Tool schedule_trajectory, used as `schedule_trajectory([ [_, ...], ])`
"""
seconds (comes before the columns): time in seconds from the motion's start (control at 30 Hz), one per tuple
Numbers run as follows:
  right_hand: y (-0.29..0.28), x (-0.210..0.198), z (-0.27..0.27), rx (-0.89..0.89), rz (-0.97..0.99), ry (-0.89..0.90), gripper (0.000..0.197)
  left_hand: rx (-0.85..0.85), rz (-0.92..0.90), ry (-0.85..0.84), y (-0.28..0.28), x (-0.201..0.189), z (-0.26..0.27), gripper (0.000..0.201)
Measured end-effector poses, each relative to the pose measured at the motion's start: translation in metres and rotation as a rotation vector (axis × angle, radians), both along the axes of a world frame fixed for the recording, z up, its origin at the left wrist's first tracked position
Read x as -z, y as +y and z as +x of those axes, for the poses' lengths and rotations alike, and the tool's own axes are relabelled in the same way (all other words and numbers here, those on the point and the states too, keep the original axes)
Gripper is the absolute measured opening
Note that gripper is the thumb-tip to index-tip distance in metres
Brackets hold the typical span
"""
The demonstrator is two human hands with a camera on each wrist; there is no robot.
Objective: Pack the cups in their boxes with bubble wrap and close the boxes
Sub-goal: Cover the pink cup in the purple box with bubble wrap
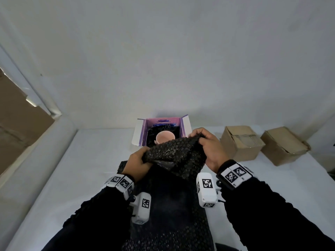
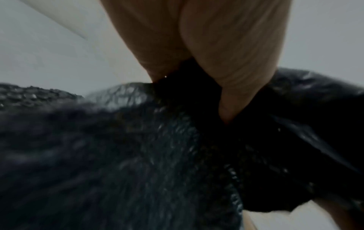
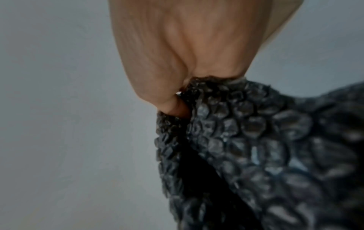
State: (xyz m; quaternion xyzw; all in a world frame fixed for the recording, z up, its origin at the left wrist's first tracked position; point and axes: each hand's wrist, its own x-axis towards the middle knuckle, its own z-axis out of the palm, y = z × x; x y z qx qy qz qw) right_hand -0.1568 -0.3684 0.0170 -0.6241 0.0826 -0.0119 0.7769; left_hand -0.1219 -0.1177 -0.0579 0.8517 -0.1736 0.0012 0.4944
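A pink cup [image 1: 165, 137] sits inside an open purple-and-white box [image 1: 184, 129] lined with black bubble wrap, at the table's far middle. In front of it I hold a sheet of black bubble wrap [image 1: 174, 153] lifted off the table. My left hand [image 1: 139, 160] grips its left edge and my right hand [image 1: 208, 144] grips its upper right corner. The left wrist view shows my left hand [image 2: 197, 65] curled round the dark bubble wrap [image 2: 138, 155]. The right wrist view shows my right hand [image 3: 187, 62] pinching the bubble wrap [image 3: 256, 140]. The sheet hides the box's near edge.
Two closed brown cardboard boxes [image 1: 241, 142] [image 1: 284, 144] stand at the far right of the white table [image 1: 81, 169]. More black bubble wrap [image 1: 172, 223] lies along the table's middle towards me. A brown cardboard panel [image 1: 16, 124] leans at the left.
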Motion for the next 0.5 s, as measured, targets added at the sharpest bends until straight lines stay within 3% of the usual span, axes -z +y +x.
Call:
schedule_trajectory([
  [0.07, -0.01, 0.001, 0.002, 0.02, -0.079, 0.02, 0.039, -0.026, -0.054, 0.064, -0.003, -0.007, 0.005, 0.026],
  [0.17, -0.017, -0.003, 0.002, -0.068, -0.032, 0.038, 0.011, -0.013, -0.018, 0.012, -0.013, -0.024, 0.008, 0.024],
  [0.23, -0.019, -0.005, 0.002, -0.141, -0.105, 0.053, 0.028, 0.015, 0.016, -0.052, -0.02, -0.035, 0.005, 0.022],
  [0.27, -0.02, -0.005, 0.002, -0.196, -0.229, 0.055, 0.039, 0.028, 0.025, -0.078, -0.022, -0.039, 0.004, 0.027],
  [0.33, -0.021, -0.003, 0.002, -0.345, -0.547, 0.048, 0.037, 0.08, 0.081, -0.102, -0.025, -0.049, 0.0, 0.049],
  [0.4, -0.022, 0.002, 0.005, -0.5, -0.894, 0.051, 0.054, 0.141, 0.336, -0.124, -0.028, -0.055, 0.001, 0.074],
  [0.47, -0.021, 0.006, 0.009, -0.561, -1.165, -0.009, 0.038, 0.171, 0.698, -0.15, -0.033, -0.055, 0.004, 0.079],
  [0.5, -0.02, 0.002, 0.01, -0.562, -1.245, -0.051, 0.026, 0.172, 0.82, -0.159, -0.035, -0.052, 0.006, 0.067],
])
